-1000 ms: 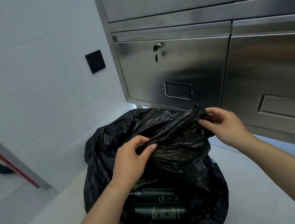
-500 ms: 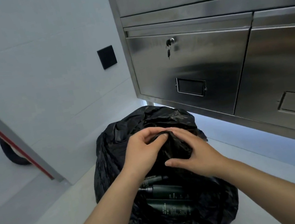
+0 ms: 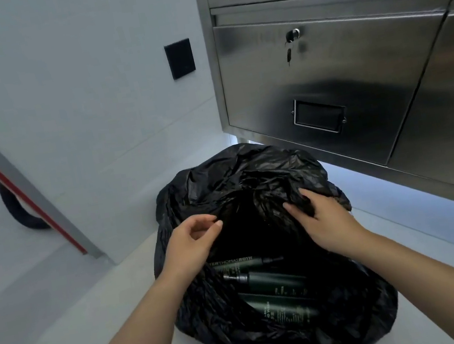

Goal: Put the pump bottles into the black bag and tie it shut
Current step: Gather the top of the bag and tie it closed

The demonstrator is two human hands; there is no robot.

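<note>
Nearest to me, my two bare forearms reach forward over a pale counter (image 3: 68, 342) on which a crumpled black bag (image 3: 216, 332) sits. Inside its open mouth lie three dark green pump bottles (image 3: 271, 281), stacked side by side on their sides, long axes running left to right, just below and between my hands. The top one reads "PETERTHOMASROTH" in pale capitals, its first letters hidden by my wrist; the smaller print on the other two is too fine to read. My left hand (image 3: 189, 244) hovers at the left lip of the bag, thumb and fingers curled close but with nothing clearly pinched between them. My right hand (image 3: 324, 221) has its grip closed on a gathered fold of plastic at the right lip. The loose rim to be drawn together rises just beyond both hands, about equally near each. Farther off stand stainless steel drawers (image 3: 332, 73), one with a key (image 3: 289, 54) hanging in its lock, and a white wall with a black switch plate (image 3: 179, 58).
</note>
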